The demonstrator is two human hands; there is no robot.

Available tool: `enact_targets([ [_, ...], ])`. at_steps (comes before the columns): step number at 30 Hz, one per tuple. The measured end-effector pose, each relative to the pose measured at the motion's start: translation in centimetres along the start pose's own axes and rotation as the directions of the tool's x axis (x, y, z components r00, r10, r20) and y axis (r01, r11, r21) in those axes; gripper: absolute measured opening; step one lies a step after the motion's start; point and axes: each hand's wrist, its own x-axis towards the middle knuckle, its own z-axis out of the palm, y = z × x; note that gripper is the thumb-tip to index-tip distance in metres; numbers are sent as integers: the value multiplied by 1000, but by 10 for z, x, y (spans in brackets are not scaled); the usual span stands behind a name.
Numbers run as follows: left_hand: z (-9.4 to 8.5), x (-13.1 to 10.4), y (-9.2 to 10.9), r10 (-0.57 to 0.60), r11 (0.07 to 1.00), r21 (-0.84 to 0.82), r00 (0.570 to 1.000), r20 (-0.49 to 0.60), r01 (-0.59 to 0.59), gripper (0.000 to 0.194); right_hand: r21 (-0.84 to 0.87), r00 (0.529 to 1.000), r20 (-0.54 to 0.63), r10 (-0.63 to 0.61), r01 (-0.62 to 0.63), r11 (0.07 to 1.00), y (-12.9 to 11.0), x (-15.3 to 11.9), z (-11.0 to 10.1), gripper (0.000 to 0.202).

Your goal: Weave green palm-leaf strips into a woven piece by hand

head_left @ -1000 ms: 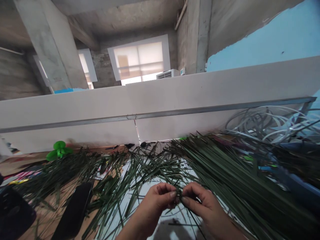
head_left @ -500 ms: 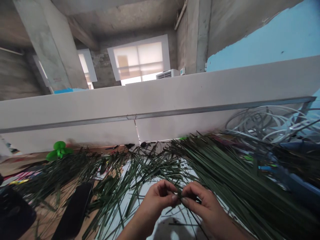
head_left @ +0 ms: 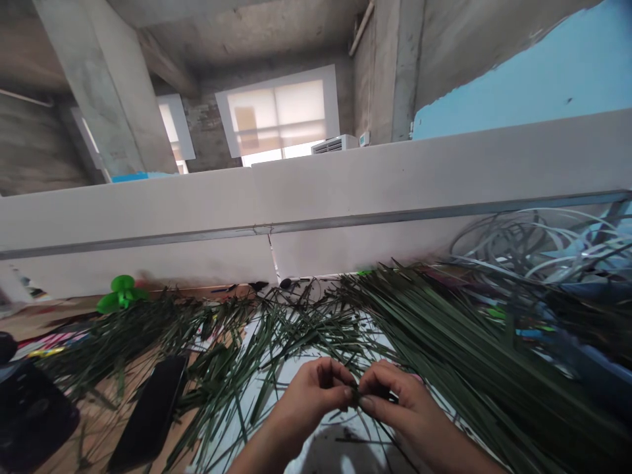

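Note:
My left hand [head_left: 318, 392] and my right hand [head_left: 392, 398] meet at the lower middle of the view, fingertips almost touching. Both pinch a small piece of dark green leaf strip [head_left: 356, 394] between thumb and forefinger. Most of that piece is hidden by my fingers. Thin strands trail below it over the white surface [head_left: 328, 441]. Cut leaf strips [head_left: 316, 326] lie scattered just beyond my hands. On the right, a thick bundle of long green leaves [head_left: 444, 336] stretches from the back toward the near edge.
A black phone [head_left: 151, 411] lies to the left, with a dark object [head_left: 37, 415] beyond its left side. A green plastic piece [head_left: 122, 294] stands near the white partition [head_left: 320, 247]. Coils of pale strapping [head_left: 538, 243] and a blue container [head_left: 592, 368] are at right.
The view has shifted slightly, so the surroundings sit a little farther right. My hands keep the same pinch on the leaf strip, with barely any movement.

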Motion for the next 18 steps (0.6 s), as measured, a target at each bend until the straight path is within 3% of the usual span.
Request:
enact_targets([
  [10,4,-1,0,27,999,-32,999,-21,-28,18,1,1000,0,23,-23,1000,-2,0,0,13],
  [18,1,-1,-3,-24,996,-81,1000,9,25,18,1,1000,2,30,-30,1000,0,-2,2,13],
])
